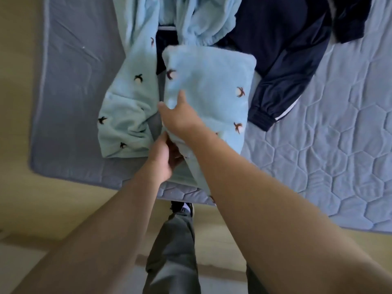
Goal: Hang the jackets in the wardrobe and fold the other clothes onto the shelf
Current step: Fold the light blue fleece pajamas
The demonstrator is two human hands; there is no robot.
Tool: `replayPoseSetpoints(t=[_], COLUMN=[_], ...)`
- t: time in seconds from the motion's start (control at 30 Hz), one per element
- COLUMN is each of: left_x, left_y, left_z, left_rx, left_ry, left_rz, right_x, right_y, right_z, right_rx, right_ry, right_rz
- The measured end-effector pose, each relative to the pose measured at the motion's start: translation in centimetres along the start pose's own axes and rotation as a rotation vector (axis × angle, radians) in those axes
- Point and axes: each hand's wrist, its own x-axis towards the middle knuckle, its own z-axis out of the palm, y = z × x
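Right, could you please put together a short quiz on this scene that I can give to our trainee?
1. True or false: the navy jacket lies on the quilted mattress.
2. Which thing do the left hand and the right hand both touch? A) the navy jacket B) the folded light blue fleece C) a hanger
3. Fill in: the stripes by the navy jacket's cuff are ____.
Key: 1 true; 2 B; 3 white.
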Motion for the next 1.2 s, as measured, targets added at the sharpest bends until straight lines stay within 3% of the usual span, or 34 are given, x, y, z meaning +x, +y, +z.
replayPoseSetpoints(t=[0.07, 0.17, 0.3, 0.37, 0.47, 0.53, 0.6, 0.73, 0.87, 0.97, 1.1, 1.2], left_x=[0.5, 0.5, -0.1, -0.7, -1.3, -1.1, -0.9, -0.7, -0.3, -0.5, -1.5, -1.4], left_y=[0.2, 0.3, 0.6, 1.1, 2.2, 2.7, 3.1, 3.4, 3.7, 4.2, 5.4, 7.1], left_z=[-1.7, -2.5, -0.7, 0.7, 3.1, 4.6, 5.9, 8.6, 10.7, 12.0, 13.1, 12.9], left_rx=[0.074, 0.209, 0.255, 0.26, 0.353, 0.537, 0.691, 0.576, 0.459, 0.538, 0.633, 0.696], left_ry=[-0.037, -0.104, -0.249, -0.352, -0.245, -0.039, 0.104, 0.071, 0.046, 0.046, 0.028, 0.038], left_rz=[-0.02, -0.048, 0.003, 0.014, 0.071, 0.211, 0.368, 0.343, 0.371, 0.486, 0.65, 0.758], right_x=[0.1, -1.3, -3.7, -4.5, -4.7, -4.7, -4.6, -5.2, -7.6, -9.2, -10.4, -10.6], right_y=[0.2, 1.3, 4.2, 5.7, 7.4, 8.2, 9.1, 10.0, 11.1, 12.0, 13.2, 12.5], right_z=[0.5, -0.1, -1.3, -1.5, -1.0, -0.7, -0.6, -1.2, -1.2, -1.6, -2.4, -1.3], right_rx=[-0.129, -0.258, -0.112, 0.047, 0.471, 0.522, 0.475, 0.279, -0.363, -0.834, -0.814, -0.712], right_ry=[-0.065, 0.046, 0.365, 0.378, 0.308, 0.29, 0.271, 0.202, 0.333, 0.408, 0.312, 0.133], right_rz=[0.035, -0.03, 0.062, 0.172, 0.353, 0.375, 0.347, 0.235, 0.074, 0.191, 0.342, 0.302])
